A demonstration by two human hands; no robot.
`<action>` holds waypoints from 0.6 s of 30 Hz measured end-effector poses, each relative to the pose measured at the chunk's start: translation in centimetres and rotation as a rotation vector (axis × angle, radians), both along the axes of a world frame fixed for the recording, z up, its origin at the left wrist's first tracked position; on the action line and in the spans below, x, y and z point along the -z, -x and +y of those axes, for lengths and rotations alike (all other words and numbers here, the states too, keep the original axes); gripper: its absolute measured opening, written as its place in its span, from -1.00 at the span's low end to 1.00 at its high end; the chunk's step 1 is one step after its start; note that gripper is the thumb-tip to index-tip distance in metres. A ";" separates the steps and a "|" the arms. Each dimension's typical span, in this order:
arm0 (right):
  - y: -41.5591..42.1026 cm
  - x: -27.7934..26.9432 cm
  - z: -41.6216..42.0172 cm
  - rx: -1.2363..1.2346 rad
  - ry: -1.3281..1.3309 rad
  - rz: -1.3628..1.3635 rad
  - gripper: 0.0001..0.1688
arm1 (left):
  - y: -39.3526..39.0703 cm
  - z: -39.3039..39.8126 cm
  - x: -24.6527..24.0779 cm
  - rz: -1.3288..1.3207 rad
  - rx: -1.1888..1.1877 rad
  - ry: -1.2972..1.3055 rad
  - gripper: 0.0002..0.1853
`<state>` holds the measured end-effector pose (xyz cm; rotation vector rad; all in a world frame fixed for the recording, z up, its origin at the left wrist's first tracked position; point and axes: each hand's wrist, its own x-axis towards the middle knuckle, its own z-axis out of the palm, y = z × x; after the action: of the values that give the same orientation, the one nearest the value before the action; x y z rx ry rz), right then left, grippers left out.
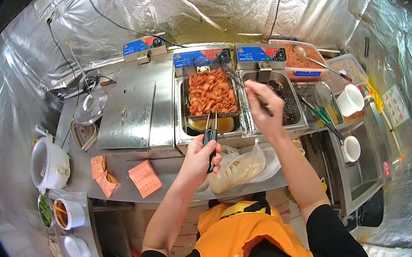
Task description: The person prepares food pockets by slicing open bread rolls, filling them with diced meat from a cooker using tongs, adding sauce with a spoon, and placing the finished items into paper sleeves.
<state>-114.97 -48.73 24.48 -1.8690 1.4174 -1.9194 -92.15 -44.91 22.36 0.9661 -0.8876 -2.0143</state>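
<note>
My left hand [197, 156] grips the black handle [212, 159] of a wire fryer basket [213, 116]. Reddish-brown fried pieces [211, 90], perhaps meat, fill the basket, which sits over the middle fryer tank [182, 125]. Brownish oil [199, 124] shows below its near edge. In my right hand [268, 101], in front of the right fryer tank [301, 120], is a utensil with a dark handle [265, 108]. Its blurred metal end [232, 72] reaches over the basket's right side; I cannot tell its exact kind. Dark oil partly shows in the right tank.
A clear plastic bag [240, 168] of pale food lies before the fryers. Pink printed slips [145, 178] are to its left. Metal lids [126, 117] cover the left fryer. Green-handled tongs [320, 115] rest at right, near a tub of minced food [298, 56] and a sink [363, 170].
</note>
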 end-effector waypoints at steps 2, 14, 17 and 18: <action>-1.2 2.3 -1.2 -0.034 -0.097 -0.066 -0.80 | -0.6 -1.2 1.3 -0.031 -0.001 -0.024 -0.92; -0.1 8.6 -3.7 0.025 -0.214 0.004 -0.83 | -0.2 -4.3 6.2 -0.089 -0.017 -0.268 -0.90; 0.5 10.7 -4.2 0.006 -0.213 -0.015 -0.83 | 0.9 -4.7 7.5 -0.101 -0.057 -0.316 -0.88; 0.5 11.0 -4.2 0.000 -0.210 -0.023 -0.83 | 1.3 -4.8 7.8 -0.109 -0.075 -0.328 -0.87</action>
<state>-115.46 -52.97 13.47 -1.7458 1.5437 -1.7104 -93.50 -49.68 14.60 1.2798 -0.5748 -2.0973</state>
